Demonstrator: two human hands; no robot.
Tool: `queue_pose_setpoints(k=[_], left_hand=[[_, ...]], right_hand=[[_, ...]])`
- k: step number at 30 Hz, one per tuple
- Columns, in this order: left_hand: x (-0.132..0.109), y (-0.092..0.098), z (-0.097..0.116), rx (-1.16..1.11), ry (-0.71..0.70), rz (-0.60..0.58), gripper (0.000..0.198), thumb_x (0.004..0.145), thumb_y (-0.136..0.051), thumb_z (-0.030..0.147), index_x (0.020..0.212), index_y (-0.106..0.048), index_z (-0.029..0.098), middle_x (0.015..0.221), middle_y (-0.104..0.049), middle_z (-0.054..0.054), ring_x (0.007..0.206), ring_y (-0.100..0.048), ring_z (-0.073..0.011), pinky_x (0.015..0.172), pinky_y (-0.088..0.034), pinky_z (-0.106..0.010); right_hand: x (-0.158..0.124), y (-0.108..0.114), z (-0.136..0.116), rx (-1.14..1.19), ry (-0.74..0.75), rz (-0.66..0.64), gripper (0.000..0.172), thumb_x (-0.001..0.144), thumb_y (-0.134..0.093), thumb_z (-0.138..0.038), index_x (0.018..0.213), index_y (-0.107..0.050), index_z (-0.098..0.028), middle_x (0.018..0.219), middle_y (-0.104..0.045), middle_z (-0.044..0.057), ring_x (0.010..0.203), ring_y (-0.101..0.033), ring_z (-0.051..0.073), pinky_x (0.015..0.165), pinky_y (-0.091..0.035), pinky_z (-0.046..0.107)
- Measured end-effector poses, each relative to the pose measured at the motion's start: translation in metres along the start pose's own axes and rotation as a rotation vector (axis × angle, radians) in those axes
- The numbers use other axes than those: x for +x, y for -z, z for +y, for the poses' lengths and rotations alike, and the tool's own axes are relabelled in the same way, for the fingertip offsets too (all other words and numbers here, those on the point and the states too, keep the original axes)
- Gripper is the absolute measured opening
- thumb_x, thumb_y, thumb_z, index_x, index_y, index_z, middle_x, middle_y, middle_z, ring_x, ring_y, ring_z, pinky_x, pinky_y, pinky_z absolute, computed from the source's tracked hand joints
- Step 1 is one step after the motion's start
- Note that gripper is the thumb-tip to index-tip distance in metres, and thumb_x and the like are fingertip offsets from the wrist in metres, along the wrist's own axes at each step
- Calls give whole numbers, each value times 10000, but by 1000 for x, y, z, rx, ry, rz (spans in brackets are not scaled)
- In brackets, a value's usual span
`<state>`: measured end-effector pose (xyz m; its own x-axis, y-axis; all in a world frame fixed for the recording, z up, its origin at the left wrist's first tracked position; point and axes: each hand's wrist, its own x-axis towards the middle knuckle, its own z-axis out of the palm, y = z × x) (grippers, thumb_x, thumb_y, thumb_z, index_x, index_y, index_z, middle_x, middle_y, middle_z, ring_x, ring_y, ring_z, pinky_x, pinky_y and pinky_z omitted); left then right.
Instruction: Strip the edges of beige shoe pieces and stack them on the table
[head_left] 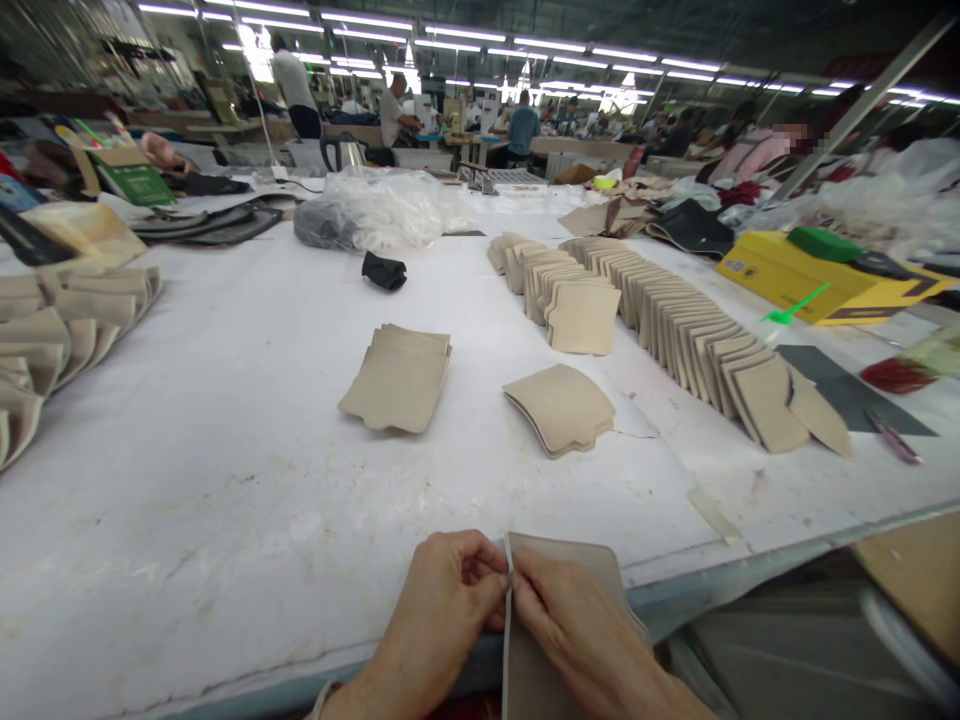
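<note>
At the table's near edge, a beige leather-like panel (585, 550) with a pale edge stands between my hands. My right hand (574, 615) grips it from the right, with thumb and fingers close to its edge. My left hand (450, 610) is closed in a pinch on that same edge from the left. Farther in lie two small stacks of similar beige panels, a left stack (401, 380) and a right stack (562, 405). Whether the held piece is one layer or more cannot be made out.
Long rows of beige panels (675, 320) lean at the right, and more curved panels (67, 330) lie at the far left. A yellow box (817, 280), a small pink-handled tool (892, 437), a black bundle (384, 271) and clear plastic bags (390, 210) are on the white table (225, 480).
</note>
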<state>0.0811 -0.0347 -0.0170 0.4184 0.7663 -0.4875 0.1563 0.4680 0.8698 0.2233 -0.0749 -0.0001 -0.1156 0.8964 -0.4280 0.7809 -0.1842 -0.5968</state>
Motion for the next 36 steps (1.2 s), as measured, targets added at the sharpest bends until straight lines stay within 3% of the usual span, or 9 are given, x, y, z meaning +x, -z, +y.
queue_pose_setpoints(k=[7,11,19,27,36], left_hand=[[-1,-1,-2,-5,-19,2,129,654,-579,225,709,-641,127,556,-593,23,516,-564,-126,516,-451,-234],[-3,-1,-1,27,-36,2,110,678,-569,205,708,-648,135,580,-610,22,538,-579,-124,523,-458,-223],[-5,-1,0,91,-56,2,137,687,-531,172,707,-665,155,601,-641,22,563,-603,-131,537,-455,-220],[-4,-2,1,24,-44,5,100,658,-539,171,680,-634,151,571,-619,21,543,-584,-128,523,-443,-222],[2,5,1,3,22,-66,126,628,-557,209,725,-603,143,538,-613,14,494,-566,-128,508,-427,-232]], right_hand=[[-6,7,-3,-4,16,-86,295,971,-298,-208,1062,-576,-177,933,-698,93,826,-646,229,697,-417,294],[-8,8,1,6,76,-98,293,974,-290,-232,1050,-566,-170,943,-692,108,829,-637,221,718,-433,287],[-6,8,-1,-15,21,-109,289,965,-302,-208,1039,-578,-164,953,-696,113,841,-637,222,718,-427,284],[-2,4,-6,-75,-58,-31,273,930,-364,-158,941,-636,-173,898,-718,78,807,-648,231,656,-367,294],[-2,-2,6,18,18,33,272,931,-377,-200,853,-637,-197,796,-700,35,713,-626,194,597,-328,270]])
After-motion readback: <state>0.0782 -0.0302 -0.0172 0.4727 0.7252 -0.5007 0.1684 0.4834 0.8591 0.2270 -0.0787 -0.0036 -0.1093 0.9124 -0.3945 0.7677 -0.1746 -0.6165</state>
